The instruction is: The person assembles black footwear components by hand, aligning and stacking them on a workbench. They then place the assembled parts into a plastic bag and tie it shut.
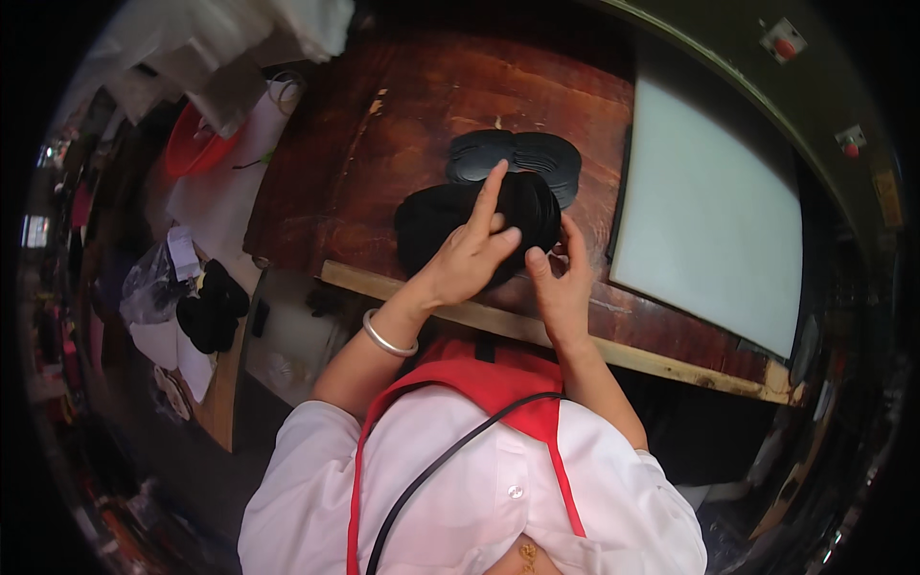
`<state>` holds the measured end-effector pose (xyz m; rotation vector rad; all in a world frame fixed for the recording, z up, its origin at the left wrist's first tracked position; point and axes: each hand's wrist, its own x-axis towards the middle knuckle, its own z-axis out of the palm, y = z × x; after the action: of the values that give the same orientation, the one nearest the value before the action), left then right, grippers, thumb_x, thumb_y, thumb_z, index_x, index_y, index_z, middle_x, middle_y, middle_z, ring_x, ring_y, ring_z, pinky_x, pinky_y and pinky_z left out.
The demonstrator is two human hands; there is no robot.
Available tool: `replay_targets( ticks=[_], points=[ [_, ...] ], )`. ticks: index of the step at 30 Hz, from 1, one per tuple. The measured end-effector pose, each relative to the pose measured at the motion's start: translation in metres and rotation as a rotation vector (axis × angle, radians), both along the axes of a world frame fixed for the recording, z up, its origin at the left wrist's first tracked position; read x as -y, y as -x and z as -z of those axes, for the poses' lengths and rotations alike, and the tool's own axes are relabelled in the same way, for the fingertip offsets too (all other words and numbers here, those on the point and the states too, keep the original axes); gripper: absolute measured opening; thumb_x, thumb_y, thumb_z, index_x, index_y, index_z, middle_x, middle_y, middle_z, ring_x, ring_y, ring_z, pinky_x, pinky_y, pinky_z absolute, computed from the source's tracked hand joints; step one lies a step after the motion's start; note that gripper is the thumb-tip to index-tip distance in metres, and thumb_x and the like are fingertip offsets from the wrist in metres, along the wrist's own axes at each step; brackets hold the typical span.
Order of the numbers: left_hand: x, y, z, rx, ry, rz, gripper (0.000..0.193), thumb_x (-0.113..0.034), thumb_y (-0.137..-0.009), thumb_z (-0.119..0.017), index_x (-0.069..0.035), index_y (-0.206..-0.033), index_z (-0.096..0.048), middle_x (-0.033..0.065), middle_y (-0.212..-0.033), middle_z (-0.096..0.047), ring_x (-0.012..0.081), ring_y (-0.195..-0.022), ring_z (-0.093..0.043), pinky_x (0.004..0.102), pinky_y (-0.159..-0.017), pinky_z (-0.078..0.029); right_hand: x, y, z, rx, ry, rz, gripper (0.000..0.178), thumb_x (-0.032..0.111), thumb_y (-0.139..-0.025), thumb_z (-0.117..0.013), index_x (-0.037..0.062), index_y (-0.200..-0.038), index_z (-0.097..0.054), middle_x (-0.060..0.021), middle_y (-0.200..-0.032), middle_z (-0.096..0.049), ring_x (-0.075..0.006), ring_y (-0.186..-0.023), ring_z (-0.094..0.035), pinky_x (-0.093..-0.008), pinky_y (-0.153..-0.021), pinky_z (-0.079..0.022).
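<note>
A thick stack of flat black insole-shaped pieces (433,222) lies near the front edge of the wooden table. My left hand (471,251) rests over it, its index finger stretched out and its thumb apart; the other fingers are bent and partly hidden. At the stack's right end, my right hand (565,280) has its thumb and fingers apart. Its fingertips are against or very close to the layered edge. Just behind, a second stack of dark rounded pieces (551,158) lies partly covered by the first.
The reddish-brown table (364,144) has a pale wooden front edge (460,311). To the right is a large white board (709,211). On the left, a lower surface carries a red basin (199,144), clear plastic and black pieces (213,307). White sheeting (230,57) hangs at the upper left.
</note>
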<state>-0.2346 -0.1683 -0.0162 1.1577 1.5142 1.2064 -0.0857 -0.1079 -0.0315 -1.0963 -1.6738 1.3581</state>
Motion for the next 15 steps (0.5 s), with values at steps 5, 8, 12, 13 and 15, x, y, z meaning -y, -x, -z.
replay_targets(
  ticks=[5,8,12,13,15],
  points=[
    [0.033,0.003,0.016,0.303,-0.512,-0.144,0.075,-0.045,-0.098,-0.033,-0.006,-0.15,0.006,0.0128,-0.154,-0.006,0.0259,-0.142,-0.009,0.044,-0.111,-0.015,0.014,0.034,-0.012,0.04,-0.424,-0.153,0.08,0.024,-0.07,-0.08,-0.0022,-0.135,-0.04,-0.0207,-0.12,-0.049,-0.0355,-0.114,-0.045,-0.0415,-0.097,-0.037],
    [0.042,-0.001,0.017,0.094,-0.613,-0.35,0.085,-0.055,-0.097,-0.028,0.002,-0.147,0.008,0.016,-0.157,0.005,0.0261,-0.145,0.0,0.0372,-0.115,-0.008,0.039,0.068,-0.009,0.03,-0.587,-0.031,0.083,0.019,-0.076,-0.076,-0.0021,-0.142,-0.03,-0.0206,-0.131,-0.043,-0.0321,-0.123,-0.043,-0.038,-0.103,-0.034],
    [0.061,0.005,-0.01,0.25,-0.588,-0.383,0.086,-0.034,-0.092,-0.046,0.002,-0.147,0.011,0.0239,-0.139,-0.022,0.0302,-0.12,-0.027,0.0365,-0.103,-0.022,0.048,0.095,-0.024,-0.187,-0.339,-0.108,0.066,0.006,-0.083,-0.069,-0.0029,-0.139,-0.036,-0.0161,-0.122,-0.055,-0.0218,-0.107,-0.056,-0.0335,-0.097,-0.042],
    [0.067,0.01,-0.021,0.238,-0.574,-0.329,0.089,-0.027,-0.09,-0.052,0.002,-0.147,0.011,0.0275,-0.13,-0.038,0.0331,-0.108,-0.044,0.037,-0.097,-0.034,0.045,0.105,-0.032,-0.19,-0.442,-0.127,0.064,0.004,-0.083,-0.068,-0.001,-0.138,-0.037,-0.0151,-0.118,-0.057,-0.0215,-0.104,-0.058,-0.0319,-0.093,-0.045],
    [0.085,0.022,-0.043,-0.219,-0.46,-0.453,0.091,-0.019,-0.086,-0.06,0.002,-0.147,0.004,0.0297,-0.117,-0.056,0.036,-0.096,-0.062,0.0378,-0.087,-0.048,0.042,0.12,-0.048,-0.236,-0.411,-0.237,0.064,-0.001,-0.081,-0.067,-0.0008,-0.138,-0.038,-0.0154,-0.118,-0.058,-0.0198,-0.104,-0.058,-0.0297,-0.089,-0.047]
  ],
)
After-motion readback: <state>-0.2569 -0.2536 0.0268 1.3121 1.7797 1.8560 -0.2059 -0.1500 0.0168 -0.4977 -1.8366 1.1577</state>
